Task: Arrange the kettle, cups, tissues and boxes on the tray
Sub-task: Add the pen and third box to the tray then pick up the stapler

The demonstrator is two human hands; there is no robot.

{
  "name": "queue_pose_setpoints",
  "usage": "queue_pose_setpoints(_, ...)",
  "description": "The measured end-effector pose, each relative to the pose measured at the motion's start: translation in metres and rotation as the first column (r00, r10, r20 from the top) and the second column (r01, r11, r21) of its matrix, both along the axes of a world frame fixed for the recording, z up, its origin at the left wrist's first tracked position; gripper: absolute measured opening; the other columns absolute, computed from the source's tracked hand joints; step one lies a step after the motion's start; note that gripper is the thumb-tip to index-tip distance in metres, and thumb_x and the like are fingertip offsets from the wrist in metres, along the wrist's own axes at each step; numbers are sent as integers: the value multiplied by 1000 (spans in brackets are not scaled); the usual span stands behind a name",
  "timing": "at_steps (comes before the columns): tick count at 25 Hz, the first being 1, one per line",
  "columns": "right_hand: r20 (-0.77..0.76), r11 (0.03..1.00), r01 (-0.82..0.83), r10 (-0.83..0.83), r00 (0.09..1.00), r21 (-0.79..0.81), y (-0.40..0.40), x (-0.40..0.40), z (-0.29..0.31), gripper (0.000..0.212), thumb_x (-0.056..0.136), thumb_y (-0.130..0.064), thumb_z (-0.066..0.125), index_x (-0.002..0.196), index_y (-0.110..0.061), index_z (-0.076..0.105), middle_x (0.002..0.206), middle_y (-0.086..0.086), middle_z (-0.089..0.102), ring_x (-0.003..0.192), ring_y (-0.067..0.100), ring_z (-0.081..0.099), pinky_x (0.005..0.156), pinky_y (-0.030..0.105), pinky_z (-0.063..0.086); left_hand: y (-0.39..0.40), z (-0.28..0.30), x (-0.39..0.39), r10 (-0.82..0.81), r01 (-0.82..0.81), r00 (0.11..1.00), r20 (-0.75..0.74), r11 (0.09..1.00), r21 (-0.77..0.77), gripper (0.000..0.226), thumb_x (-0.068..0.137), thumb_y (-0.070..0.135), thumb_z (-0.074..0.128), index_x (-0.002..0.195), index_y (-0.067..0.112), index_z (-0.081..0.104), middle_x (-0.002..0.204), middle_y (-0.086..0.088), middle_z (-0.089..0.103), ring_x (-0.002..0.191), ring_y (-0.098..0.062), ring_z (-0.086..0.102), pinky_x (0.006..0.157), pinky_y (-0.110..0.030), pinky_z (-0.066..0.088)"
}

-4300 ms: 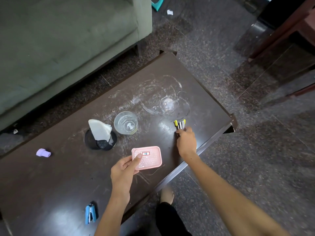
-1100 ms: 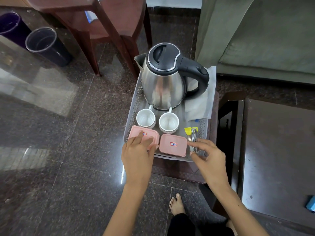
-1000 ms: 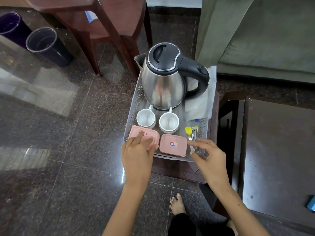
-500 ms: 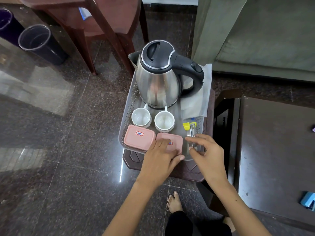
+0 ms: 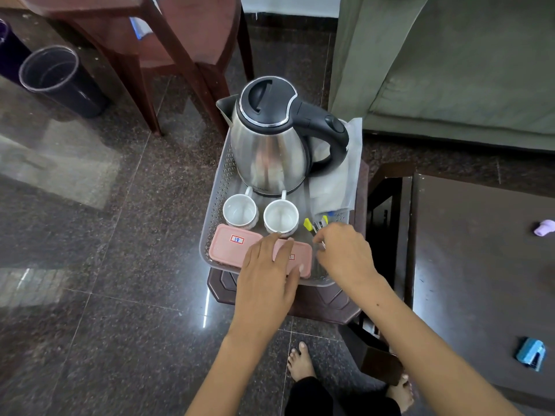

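The right-hand box (image 5: 295, 257) sits at the tray's (image 5: 211, 223) near edge, and the left hand (image 5: 267, 274) now lies flat across its lid, fingers straight and spread, pressing rather than gripping. A second ago that same hand was on the left box (image 5: 232, 243); it has slid over, leaving that one bare with its label showing, snug against its twin. So the left box looks placed and the nudging has moved on to its neighbour.

Behind the boxes stand the two cups (image 5: 240, 210), empty and upright, handles towards the kettle (image 5: 270, 145), which fills the far half of the tray. Tissues (image 5: 339, 175) lie beside the kettle, under its handle.

The right hand (image 5: 342, 253) is over the tray's near right corner, fingers curled down at the yellow-tipped tools (image 5: 315, 225), much as it was before. Whether it pinches them I cannot tell; the knuckles hide the fingertips.

By my reading, everything named is already on the tray and this is final squaring-up.

Off to the right, a blue stapler (image 5: 530, 354) and a purple piece (image 5: 545, 228) rest on the dark table (image 5: 465, 265).
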State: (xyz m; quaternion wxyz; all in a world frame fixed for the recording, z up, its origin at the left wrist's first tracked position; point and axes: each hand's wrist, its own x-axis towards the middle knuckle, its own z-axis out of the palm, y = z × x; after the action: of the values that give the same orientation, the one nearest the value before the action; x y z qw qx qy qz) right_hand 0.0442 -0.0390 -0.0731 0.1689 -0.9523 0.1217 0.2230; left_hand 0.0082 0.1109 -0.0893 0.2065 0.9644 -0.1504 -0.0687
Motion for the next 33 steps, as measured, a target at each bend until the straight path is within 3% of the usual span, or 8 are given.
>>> queue_pose_setpoints(4, -45, 982, -121, 116, 992, -144, 8, 18, -10, 32, 89, 3, 48, 118, -6, 58, 120, 17, 52, 110, 34, 55, 83, 40, 49, -8, 2, 8, 26, -29, 999, -43, 997, -64, 44, 86, 32, 41, 121, 13, 59, 120, -7, 60, 106, -27, 56, 93, -36, 43)
queue_pose_setpoints(9, -71, 969, -226, 219, 973, -98, 5, 8, -20, 37, 81, 10, 52, 115, -4, 54, 131, 17, 39, 120, 33, 43, 85, 39, 48, -9, 0, 11, 67, -71, 997, -33, 990, -123, 32, 88, 27, 47, 111, 15, 65, 113, -5, 62, 98, -26, 58, 86, -38, 48)
queue_pose_setpoints(13, 173, 996, -69, 56, 983, 64, -14, -14, -11, 27, 86, 0, 49, 108, -11, 61, 117, 7, 55, 96, 34, 61, 75, 38, 51, -21, 8, 10, 76, -82, 996, -41, 980, -179, 30, 88, 28, 45, 107, 15, 65, 110, -3, 63, 95, -24, 56, 82, -38, 47)
queue_pose_setpoints(16, 374, 950, 30, -151, 915, 310, -40, -38, -8, 25, 87, -6, 54, 106, -16, 67, 108, 1, 65, 87, 26, 66, 74, 42, 55, -42, 15, 5, 55, -62, 998, -36, 972, -225, 31, 90, 30, 44, 106, 15, 65, 107, 0, 63, 94, -21, 56, 83, -31, 43)
queue_pose_setpoints(21, 347, 860, 249, -422, 838, 446, -118, -95, -16, 23, 85, -4, 59, 100, -17, 71, 100, -3, 69, 82, 14, 66, 72, 39, 57, -117, 14, -22, -54, 26, 994, -94, 960, -280, 29, 91, 29, 48, 110, 16, 66, 110, 2, 63, 100, -18, 58, 87, -32, 46)
queue_pose_setpoints(28, 250, 661, 705, -750, 612, 258, -279, -228, -63, 21, 80, 0, 55, 88, -11, 71, 92, 11, 68, 77, 30, 66, 75, 44, 54, -282, -4, -111, -343, 268, 916, -211, 910, -316, 19, 91, 21, 58, 106, 13, 68, 106, 1, 65, 96, -21, 61, 84, -38, 51)
queue_pose_setpoints(30, 180, 611, 776, -790, 586, 156, -312, -252, -77, 17, 85, -13, 55, 97, -12, 67, 103, 11, 62, 90, 31, 64, 76, 39, 52, -316, -11, -130, -387, 303, 890, -241, 897, -321, 19, 90, 21, 59, 105, 14, 69, 106, 1, 66, 97, -21, 61, 85, -37, 50)
queue_pose_setpoints(33, 41, 594, 805, -804, 593, -8, -342, -262, -99, 43, 90, -39, 55, 125, -13, 48, 121, 10, 50, 108, 30, 54, 78, 40, 50, -355, -21, -146, -404, 325, 868, -290, 902, -285, 21, 91, 22, 57, 108, 15, 68, 109, 1, 65, 100, -20, 60, 86, -37, 50)
